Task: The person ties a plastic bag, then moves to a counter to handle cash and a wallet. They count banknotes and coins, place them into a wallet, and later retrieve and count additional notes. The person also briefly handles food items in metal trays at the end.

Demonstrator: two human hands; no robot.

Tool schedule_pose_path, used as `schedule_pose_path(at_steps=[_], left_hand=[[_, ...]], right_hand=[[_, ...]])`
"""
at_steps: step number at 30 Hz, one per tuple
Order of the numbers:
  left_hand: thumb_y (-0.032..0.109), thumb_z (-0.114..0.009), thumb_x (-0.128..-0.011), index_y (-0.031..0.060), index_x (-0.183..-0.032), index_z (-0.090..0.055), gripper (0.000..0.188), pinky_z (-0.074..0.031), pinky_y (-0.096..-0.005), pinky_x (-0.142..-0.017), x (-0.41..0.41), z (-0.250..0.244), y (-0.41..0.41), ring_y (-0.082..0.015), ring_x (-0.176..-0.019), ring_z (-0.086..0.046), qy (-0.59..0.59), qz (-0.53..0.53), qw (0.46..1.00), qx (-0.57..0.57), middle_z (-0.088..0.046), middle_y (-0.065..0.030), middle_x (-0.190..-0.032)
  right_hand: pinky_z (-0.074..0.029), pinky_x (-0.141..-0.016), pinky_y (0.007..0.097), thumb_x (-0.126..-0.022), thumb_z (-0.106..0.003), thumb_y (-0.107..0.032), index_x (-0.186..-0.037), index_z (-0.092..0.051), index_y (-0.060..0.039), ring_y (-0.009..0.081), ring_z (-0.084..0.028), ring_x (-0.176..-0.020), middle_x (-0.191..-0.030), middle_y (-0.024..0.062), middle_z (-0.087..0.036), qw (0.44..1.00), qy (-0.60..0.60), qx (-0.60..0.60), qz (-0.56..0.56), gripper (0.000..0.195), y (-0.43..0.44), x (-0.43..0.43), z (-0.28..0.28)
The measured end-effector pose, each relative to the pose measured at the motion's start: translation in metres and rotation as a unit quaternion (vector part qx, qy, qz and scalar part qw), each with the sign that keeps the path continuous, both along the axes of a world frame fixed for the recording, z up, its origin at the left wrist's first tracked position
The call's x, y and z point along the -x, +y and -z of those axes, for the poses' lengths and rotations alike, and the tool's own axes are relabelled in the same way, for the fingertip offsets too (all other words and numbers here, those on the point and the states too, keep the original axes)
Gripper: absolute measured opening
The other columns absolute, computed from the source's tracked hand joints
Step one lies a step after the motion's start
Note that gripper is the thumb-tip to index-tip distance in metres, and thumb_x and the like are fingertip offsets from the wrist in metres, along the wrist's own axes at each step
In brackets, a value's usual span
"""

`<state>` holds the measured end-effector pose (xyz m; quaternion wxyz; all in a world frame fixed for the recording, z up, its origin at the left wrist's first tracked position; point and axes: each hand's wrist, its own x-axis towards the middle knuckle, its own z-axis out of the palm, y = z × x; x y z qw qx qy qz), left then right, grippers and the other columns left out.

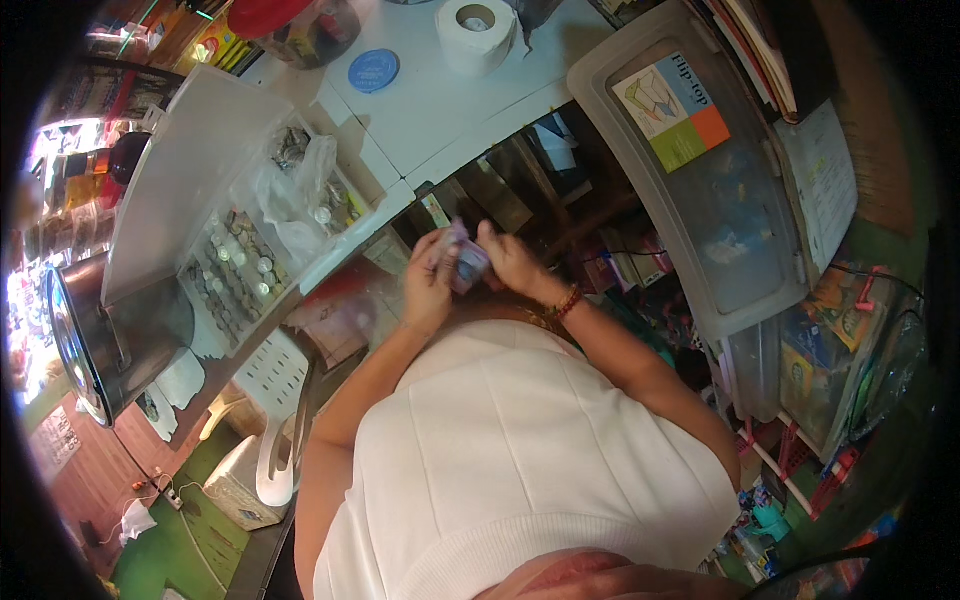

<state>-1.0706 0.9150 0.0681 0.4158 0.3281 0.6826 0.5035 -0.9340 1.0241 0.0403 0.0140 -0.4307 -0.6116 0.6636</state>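
Note:
A small bundle of purplish banknotes (469, 264) is in front of my torso, folded or bent and partly blurred. My left hand (429, 271) grips it from the left, fingers curled over its near face. At the bundle's right edge is my right hand (519, 264), thumb raised and a beaded bracelet at the wrist; blur hides whether its fingers pinch the notes. Just beyond both hands, an open drawer (504, 196) with dark dividers sits under the white tabletop (420, 124). To the left, a lidded plastic case (234, 279) holds many coins and clear plastic bags.
A toilet roll (480, 45), a blue round lid (373, 71) and a red-lidded jar (304, 30) stand on the tabletop. A translucent flip-top storage box (697, 217) rises at right. At left are a large metal pot (124, 337) and a white plastic chair (274, 405).

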Motion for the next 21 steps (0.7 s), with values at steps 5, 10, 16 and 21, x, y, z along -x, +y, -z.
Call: schedule_pose_path(at_steps=[5, 10, 16, 21], left_hand=[[0.019, -0.056, -0.097, -0.0011, -0.118, -0.058, 0.030, -0.047, -0.0285, -0.089, 0.028, 0.007, -0.024, -0.0189, -0.102, -0.060, -0.206, -0.173, 0.962, -0.042, -0.063, -0.0117, -0.114], [0.017, -0.057, -0.096, 0.0011, -0.122, -0.052, 0.031, -0.052, -0.0302, -0.081, 0.035, -0.008, -0.041, -0.0176, -0.094, -0.062, -0.201, -0.185, 0.961, 0.035, -0.063, -0.0116, -0.111], [0.000, -0.053, -0.090, -0.0011, -0.113, -0.057, 0.024, -0.049, -0.0317, -0.085, 0.032, -0.004, -0.051, -0.0177, -0.097, -0.060, -0.289, -0.202, 0.936, 0.009, -0.062, -0.0083, -0.109], [-0.003, -0.050, -0.089, -0.0011, -0.127, -0.054, 0.038, -0.047, -0.0293, -0.088, 0.039, 0.003, -0.040, -0.0157, -0.101, -0.059, -0.153, -0.129, 0.980, 0.021, -0.063, -0.0062, -0.109]], right_hand=[[-0.048, -0.086, 0.0459, -0.094, -0.051, -0.028, -0.102, -0.063, 0.0009, 0.0429, -0.057, -0.099, -0.102, 0.0269, -0.061, 0.879, 0.009, -0.454, 0.147, 0.033, 0.059, 0.040, 0.101], [-0.048, -0.090, 0.0429, -0.090, -0.052, -0.016, -0.110, -0.063, -0.0026, 0.0387, -0.058, -0.106, -0.115, 0.0219, -0.060, 0.928, -0.235, -0.290, 0.000, 0.026, 0.108, 0.083, 0.159], [-0.050, -0.081, 0.0452, -0.091, -0.051, -0.017, -0.101, -0.064, 0.0017, 0.0422, -0.061, -0.096, -0.101, 0.0261, -0.063, 0.918, -0.077, -0.387, 0.044, 0.025, 0.109, 0.076, 0.167], [-0.050, -0.074, 0.0393, -0.085, -0.066, -0.019, -0.102, -0.061, 0.0016, 0.0335, -0.063, -0.087, -0.102, 0.0225, -0.063, 0.956, 0.023, -0.289, 0.039, 0.027, 0.041, -0.005, 0.057]])
